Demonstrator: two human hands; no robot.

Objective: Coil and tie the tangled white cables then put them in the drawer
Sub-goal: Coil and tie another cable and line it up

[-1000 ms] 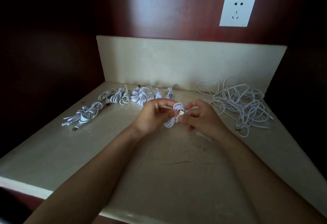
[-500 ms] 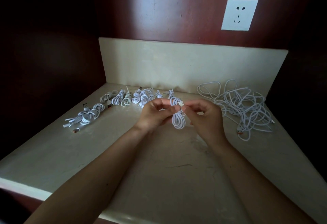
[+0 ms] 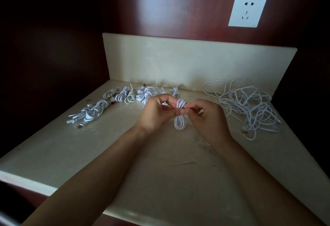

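Observation:
A small coiled white cable (image 3: 180, 118) hangs between my two hands above the middle of the pale stone counter (image 3: 160, 181). My left hand (image 3: 157, 113) pinches its upper part from the left. My right hand (image 3: 209, 118) pinches the plug end at the top of the coil from the right. A loose tangle of white cables (image 3: 248, 107) lies on the counter to the right. Several coiled and tied white cables (image 3: 135, 95) lie in a row along the back left, with another tied bundle (image 3: 92, 112) nearer the left edge. No drawer is in view.
A low stone backsplash (image 3: 196, 65) closes the counter at the back, with dark red wood walls around it. A white wall socket (image 3: 247, 10) sits at the upper right. The counter's front edge (image 3: 26, 181) runs across the lower left.
The coil has turned from bunched between my fingers to hanging down as a long loop. My hands have risen slightly and my right fingers have worked the plug end at the coil's top.

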